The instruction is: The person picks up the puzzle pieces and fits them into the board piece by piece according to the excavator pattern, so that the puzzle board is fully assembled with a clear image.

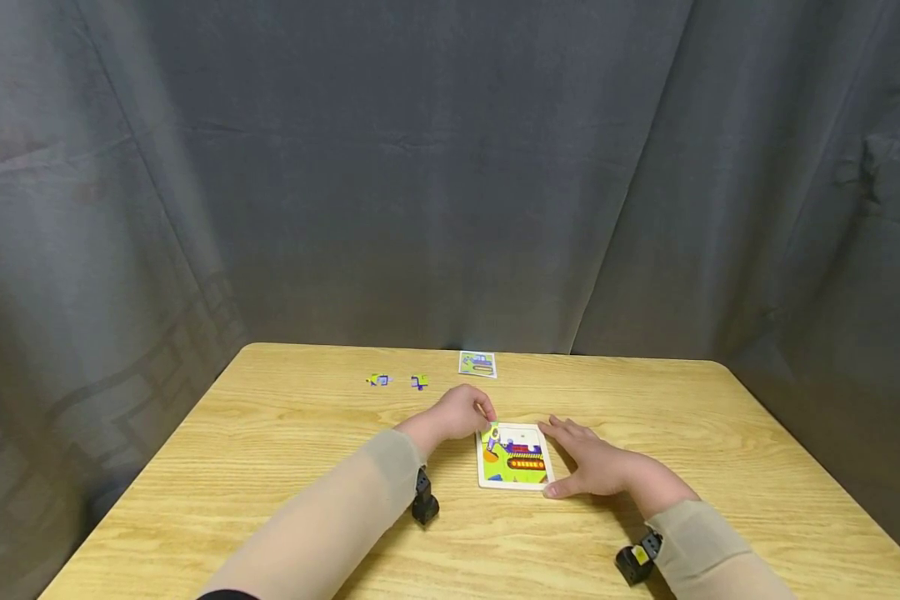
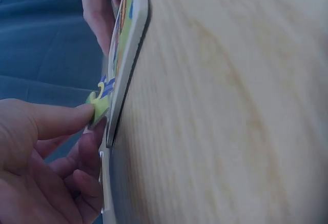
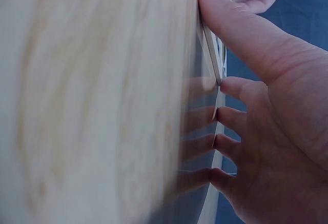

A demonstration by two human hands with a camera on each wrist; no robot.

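Note:
A small white-framed puzzle board (image 1: 513, 457) lies flat in the middle of the wooden table (image 1: 285, 450); most of its colourful picture is filled in. My left hand (image 1: 459, 413) pinches a green and blue puzzle piece (image 2: 100, 103) at the board's far left corner, where the piece (image 1: 491, 435) sits tilted against the frame. My right hand (image 1: 597, 467) lies flat, fingers straight, along the board's right edge (image 3: 211, 55), its thumb at the near corner. A small gap shows white near the board's top.
Two loose puzzle pieces (image 1: 378, 380) (image 1: 419, 382) lie at the far left of the table. A small picture card (image 1: 477, 364) sits near the far edge. Grey curtains hang behind and at both sides.

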